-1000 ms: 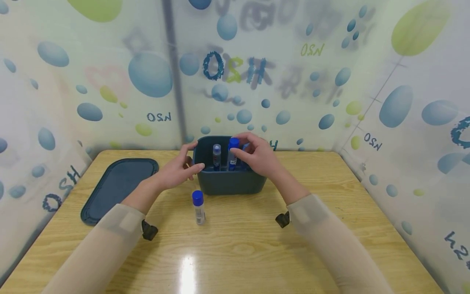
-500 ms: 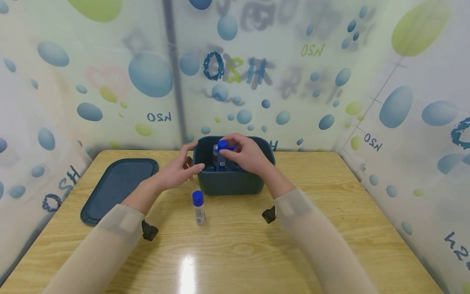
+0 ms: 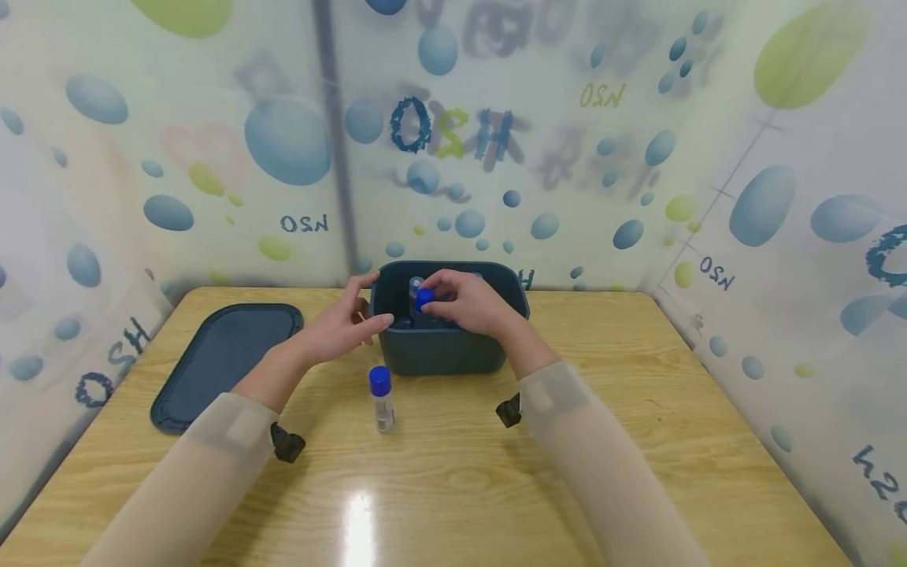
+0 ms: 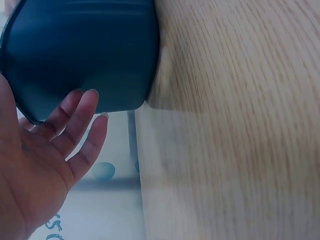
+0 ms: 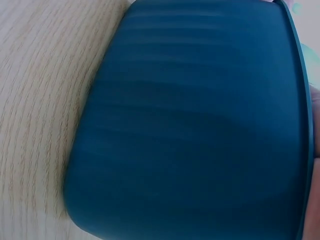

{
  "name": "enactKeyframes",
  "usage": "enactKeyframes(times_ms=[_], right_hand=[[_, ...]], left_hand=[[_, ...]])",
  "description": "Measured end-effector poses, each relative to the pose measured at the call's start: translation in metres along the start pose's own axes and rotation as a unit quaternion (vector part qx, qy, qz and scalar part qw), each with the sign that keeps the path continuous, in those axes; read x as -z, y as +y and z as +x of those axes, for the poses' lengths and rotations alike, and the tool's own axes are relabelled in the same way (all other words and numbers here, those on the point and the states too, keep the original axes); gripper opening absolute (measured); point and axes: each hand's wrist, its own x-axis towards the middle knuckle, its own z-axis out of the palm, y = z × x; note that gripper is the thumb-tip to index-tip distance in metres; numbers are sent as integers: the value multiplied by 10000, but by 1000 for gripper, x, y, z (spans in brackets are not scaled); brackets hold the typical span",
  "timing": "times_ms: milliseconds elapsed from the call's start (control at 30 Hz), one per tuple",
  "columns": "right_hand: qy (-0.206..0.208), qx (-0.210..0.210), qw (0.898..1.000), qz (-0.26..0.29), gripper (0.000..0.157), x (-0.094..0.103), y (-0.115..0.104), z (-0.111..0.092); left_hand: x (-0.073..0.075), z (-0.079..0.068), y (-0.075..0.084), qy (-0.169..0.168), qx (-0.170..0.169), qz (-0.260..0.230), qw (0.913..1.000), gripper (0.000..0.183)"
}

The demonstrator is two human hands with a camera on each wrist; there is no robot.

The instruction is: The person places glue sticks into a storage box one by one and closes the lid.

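Note:
A dark blue-green plastic bin stands at the back of the table. My left hand is at its left end, thumb and index finger spread at the rim; in the left wrist view the other fingers lie loosely bent along the end wall. Over the bin, my right hand pinches the blue cap of a glue stick, whose lower part is down inside. Behind it a clear-topped tube stands upright in the bin. Another glue stick, blue-capped, stands on the table in front.
To the left lies a flat dark lid-like tray with a raised rim. The wooden table meets patterned curtain walls at the back and sides. The bin's wall fills most of the right wrist view.
My right hand has moved left along the bin and lowered the glue stick deeper beside the clear-topped tube. The left hand stays at the bin's left end.

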Motion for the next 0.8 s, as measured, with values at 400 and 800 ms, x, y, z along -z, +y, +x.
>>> enactKeyframes(times_ms=[400, 800], right_hand=[[-381, -208, 9990, -80, 29, -3, -1, 4], [-495, -294, 9983, 39, 31, -4, -3, 3]], left_hand=[[0, -2, 2, 38, 16, -19, 10000, 91], [0, 0, 1, 229, 18, -195, 9995, 90]])
